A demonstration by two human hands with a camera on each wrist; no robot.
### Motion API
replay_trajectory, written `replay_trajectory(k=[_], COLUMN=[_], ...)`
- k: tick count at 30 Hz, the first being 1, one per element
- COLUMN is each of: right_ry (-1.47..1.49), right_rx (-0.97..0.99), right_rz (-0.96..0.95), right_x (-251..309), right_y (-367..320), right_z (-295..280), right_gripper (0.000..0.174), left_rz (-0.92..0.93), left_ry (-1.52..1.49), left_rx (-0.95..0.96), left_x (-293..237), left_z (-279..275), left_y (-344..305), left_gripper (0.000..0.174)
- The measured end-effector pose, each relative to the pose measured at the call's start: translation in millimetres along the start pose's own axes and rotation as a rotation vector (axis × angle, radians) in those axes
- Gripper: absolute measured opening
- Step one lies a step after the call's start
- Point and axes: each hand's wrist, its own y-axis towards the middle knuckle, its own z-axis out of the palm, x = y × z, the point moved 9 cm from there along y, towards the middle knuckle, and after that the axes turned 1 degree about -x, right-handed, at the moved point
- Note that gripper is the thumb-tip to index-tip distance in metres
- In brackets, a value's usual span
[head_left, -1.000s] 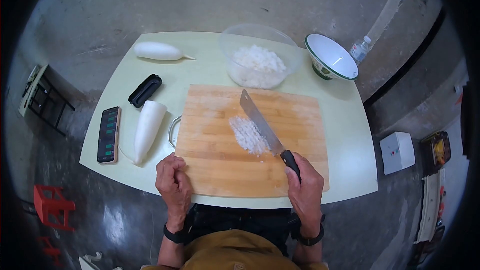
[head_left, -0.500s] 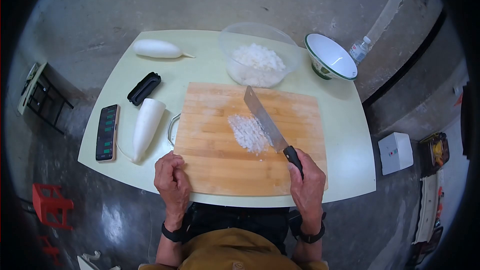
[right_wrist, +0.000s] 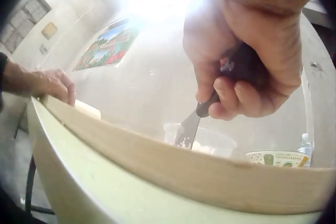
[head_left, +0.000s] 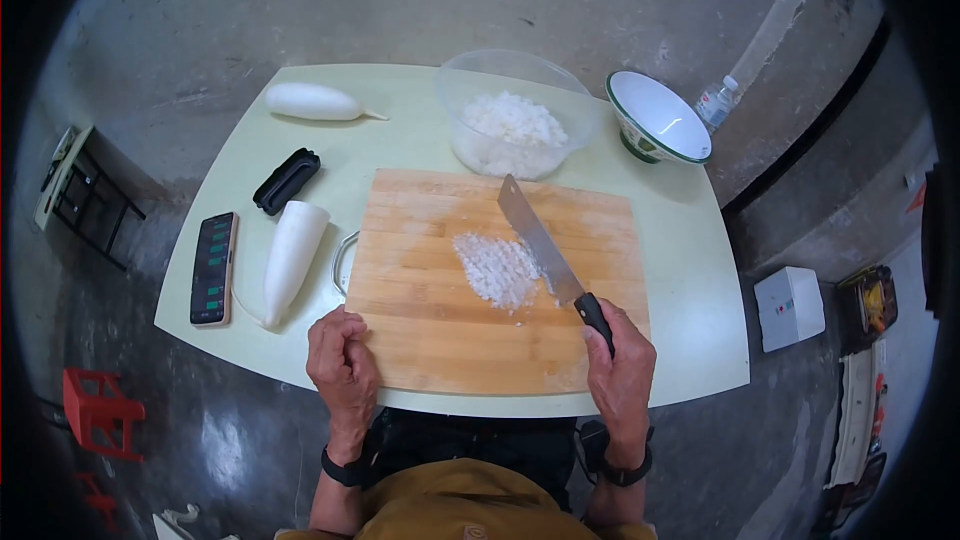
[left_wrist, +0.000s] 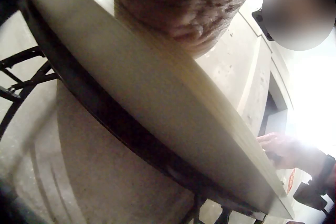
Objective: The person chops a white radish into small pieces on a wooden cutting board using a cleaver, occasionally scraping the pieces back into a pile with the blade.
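Observation:
My right hand (head_left: 622, 365) grips the black handle of a knife (head_left: 543, 249); its blade lies beside a flattened pile of chopped white pieces (head_left: 497, 270) on the wooden cutting board (head_left: 440, 345). In the right wrist view the fingers of the right hand (right_wrist: 247, 56) curl round the handle, and bits cling to the blade (right_wrist: 187, 131). My left hand (head_left: 343, 365) rests at the board's left front corner with its fingers bent. The left wrist view shows that hand (left_wrist: 181, 8) at the board's edge, its fingertips hidden.
Behind the board stand a clear bowl (head_left: 560, 130) of white pieces and a green-rimmed bowl (head_left: 660, 118), with a bottle (head_left: 716, 103) alongside. To the left lie two white radishes (head_left: 295, 258), a black case (head_left: 287, 181) and a phone (head_left: 213, 270). A metal ring (head_left: 343, 262) shows beside the board.
My right hand has shifted the knife to the right, away from part of the pile. My left hand has stayed at the board's corner.

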Motion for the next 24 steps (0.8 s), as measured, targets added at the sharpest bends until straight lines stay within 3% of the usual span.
replay_trajectory(k=[5, 24], right_ry=[0.104, 0.034], right_rx=[-0.009, 0.031], right_rz=[-0.027, 0.016], right_x=[4.0, -1.6], right_y=[0.1, 0.7], right_z=[-0.3, -0.4], right_gripper=[0.03, 0.03], left_rz=[0.002, 0.012], left_ry=[-0.004, -0.02], left_rx=[0.001, -0.016], left_x=[-1.8, -5.5], left_z=[0.3, -0.5], left_y=[0.9, 3.4], left_gripper=[0.031, 0.031])
